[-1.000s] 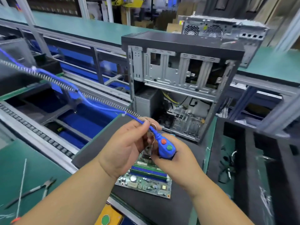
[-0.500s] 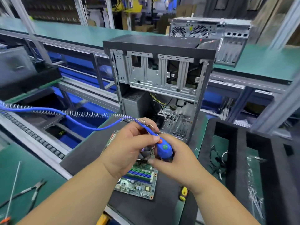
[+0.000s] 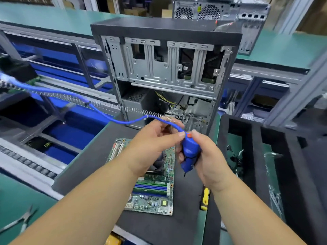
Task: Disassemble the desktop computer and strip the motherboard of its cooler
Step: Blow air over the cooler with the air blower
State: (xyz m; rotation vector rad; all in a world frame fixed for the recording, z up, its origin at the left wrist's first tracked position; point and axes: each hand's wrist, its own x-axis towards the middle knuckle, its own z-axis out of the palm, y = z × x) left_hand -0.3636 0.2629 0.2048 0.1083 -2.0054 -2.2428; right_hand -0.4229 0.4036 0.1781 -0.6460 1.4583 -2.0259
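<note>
Gripping a blue electric screwdriver (image 3: 190,152), the right hand (image 3: 210,161) hovered above the motherboard (image 3: 152,197); the left hand (image 3: 152,145) pinched its top, just beside.

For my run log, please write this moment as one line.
right hand: grips blue driver | left hand: holds its cord end | motherboard: flat on mat, below

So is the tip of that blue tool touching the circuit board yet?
Apart. The head view shows the blue tool held in the right hand, its tip over dark mat beside the circuit board.
</note>
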